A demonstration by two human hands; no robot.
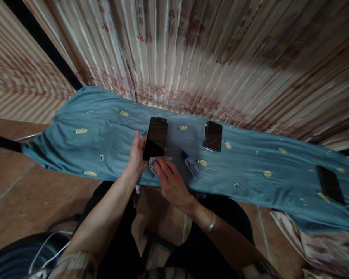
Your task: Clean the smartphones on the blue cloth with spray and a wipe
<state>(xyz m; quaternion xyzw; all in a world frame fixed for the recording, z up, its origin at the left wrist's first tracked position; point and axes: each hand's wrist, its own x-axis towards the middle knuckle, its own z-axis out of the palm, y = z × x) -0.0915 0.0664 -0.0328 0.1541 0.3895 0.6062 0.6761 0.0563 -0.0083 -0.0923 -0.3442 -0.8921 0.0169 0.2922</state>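
Here, left hand (137, 155) grips phone (155, 138) — right hand (170, 180) pinches cloth (157, 162) at its lower edge.

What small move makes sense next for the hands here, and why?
Probably slide the right hand with its cloth up the dark screen of the phone. The left hand props that phone by its edge, and the cloth touches only its bottom end, so most of the glass looks unwiped.

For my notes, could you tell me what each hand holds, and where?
Left hand grips the phone by its lower left edge; right hand presses a cloth at its bottom end.
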